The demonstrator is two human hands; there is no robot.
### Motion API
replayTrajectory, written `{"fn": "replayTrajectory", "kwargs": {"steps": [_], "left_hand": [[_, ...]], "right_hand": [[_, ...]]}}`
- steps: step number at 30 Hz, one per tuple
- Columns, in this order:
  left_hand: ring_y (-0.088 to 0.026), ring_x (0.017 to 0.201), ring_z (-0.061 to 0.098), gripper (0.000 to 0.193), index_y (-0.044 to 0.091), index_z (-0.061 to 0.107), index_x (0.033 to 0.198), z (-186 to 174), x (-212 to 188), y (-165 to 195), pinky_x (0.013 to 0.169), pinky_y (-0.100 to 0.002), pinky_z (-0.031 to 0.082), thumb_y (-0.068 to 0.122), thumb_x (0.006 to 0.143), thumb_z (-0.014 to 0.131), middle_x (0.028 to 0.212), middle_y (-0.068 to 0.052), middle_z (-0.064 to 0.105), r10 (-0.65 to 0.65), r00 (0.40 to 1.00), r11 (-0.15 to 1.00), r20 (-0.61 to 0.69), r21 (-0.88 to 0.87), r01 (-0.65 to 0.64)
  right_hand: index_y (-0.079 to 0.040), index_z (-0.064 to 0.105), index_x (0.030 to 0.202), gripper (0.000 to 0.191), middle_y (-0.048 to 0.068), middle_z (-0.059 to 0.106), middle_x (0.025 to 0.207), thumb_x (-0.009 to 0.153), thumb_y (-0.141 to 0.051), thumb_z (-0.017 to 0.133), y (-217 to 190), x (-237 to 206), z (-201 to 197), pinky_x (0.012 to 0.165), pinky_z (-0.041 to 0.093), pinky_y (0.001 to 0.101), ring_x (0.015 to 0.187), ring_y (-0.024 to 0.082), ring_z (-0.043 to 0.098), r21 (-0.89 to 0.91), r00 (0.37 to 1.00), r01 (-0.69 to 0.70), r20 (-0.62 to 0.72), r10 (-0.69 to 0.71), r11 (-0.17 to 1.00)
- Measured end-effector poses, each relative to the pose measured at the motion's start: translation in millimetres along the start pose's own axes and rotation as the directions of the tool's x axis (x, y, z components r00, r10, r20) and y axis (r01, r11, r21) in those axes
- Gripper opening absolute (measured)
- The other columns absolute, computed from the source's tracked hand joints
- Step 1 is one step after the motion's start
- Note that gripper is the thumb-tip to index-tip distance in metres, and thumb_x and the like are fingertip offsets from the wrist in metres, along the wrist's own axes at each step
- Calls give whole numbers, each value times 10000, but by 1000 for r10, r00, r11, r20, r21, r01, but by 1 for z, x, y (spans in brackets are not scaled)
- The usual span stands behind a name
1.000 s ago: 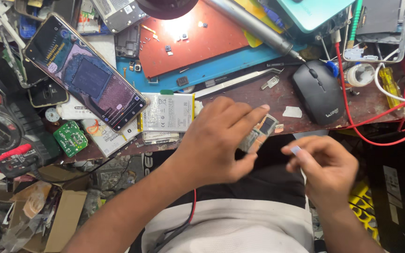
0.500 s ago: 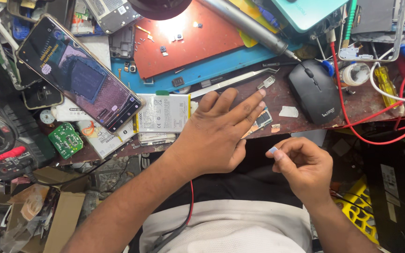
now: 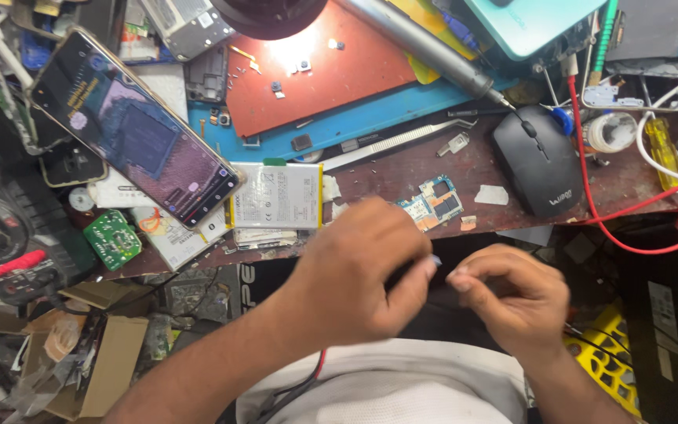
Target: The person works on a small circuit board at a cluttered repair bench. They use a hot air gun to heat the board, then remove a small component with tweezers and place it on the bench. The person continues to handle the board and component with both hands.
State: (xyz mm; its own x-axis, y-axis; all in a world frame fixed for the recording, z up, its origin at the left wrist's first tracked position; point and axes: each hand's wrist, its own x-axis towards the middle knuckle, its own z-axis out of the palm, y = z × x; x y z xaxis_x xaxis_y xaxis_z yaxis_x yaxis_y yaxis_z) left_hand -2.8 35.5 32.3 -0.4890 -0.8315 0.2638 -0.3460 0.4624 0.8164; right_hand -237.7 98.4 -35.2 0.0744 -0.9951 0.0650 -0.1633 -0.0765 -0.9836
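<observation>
Two hands: left hand (image 3: 355, 275), right hand (image 3: 512, 302). One phone (image 3: 131, 129) with lit screen, one battery (image 3: 278, 196), one mouse (image 3: 539, 161), two circuit boards: a green board (image 3: 111, 239) and a small board (image 3: 433, 204). One yellow screwdriver (image 3: 659, 149).

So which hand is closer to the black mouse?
The right hand. It sits just below the black mouse, off the bench edge. The left hand is farther off, down and to the mouse's left.

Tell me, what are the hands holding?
It cannot be told. The left hand and right hand pinch their fingertips together over the lap, but anything between them is too small to see.
</observation>
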Motion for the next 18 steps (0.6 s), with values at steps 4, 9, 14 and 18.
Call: {"fn": "replayTrajectory", "kwargs": {"steps": [4,9,14,18], "left_hand": [[-318,910,593,73,56,647,980,-21,18,-16,815,-448,482,119,959,678,926,-97,615,-4,977,943,-212,324,74],[-334,863,602,162,53,648,936,-31,52,-44,745,-481,478,192,1016,673,876,-117,601,-78,937,803,-341,536,261],[-342,839,656,209,34,673,854,-35,74,-52,703,-482,527,221,948,684,828,-141,648,-156,914,700,-375,611,370],[-368,797,699,252,33,699,851,-38,81,-54,694,-494,546,276,917,711,829,-174,691,-269,897,661,-350,611,436]], "right_hand": [[-37,761,1002,166,64,695,892,879,-68,869,-19,23,-3,593,481,247,702,147,650,-608,947,224,-49,-318,761],[-82,787,1052,107,17,712,950,994,-106,873,-26,44,2,614,491,276,712,161,660,-833,930,167,-44,-364,527],[-157,797,1059,81,-22,688,921,996,-188,838,-29,47,6,576,474,285,651,147,644,-848,961,55,-98,-260,526],[-176,808,1013,93,-22,667,914,958,-236,854,-33,47,7,562,449,323,636,165,621,-882,965,27,-100,-243,471]]}}
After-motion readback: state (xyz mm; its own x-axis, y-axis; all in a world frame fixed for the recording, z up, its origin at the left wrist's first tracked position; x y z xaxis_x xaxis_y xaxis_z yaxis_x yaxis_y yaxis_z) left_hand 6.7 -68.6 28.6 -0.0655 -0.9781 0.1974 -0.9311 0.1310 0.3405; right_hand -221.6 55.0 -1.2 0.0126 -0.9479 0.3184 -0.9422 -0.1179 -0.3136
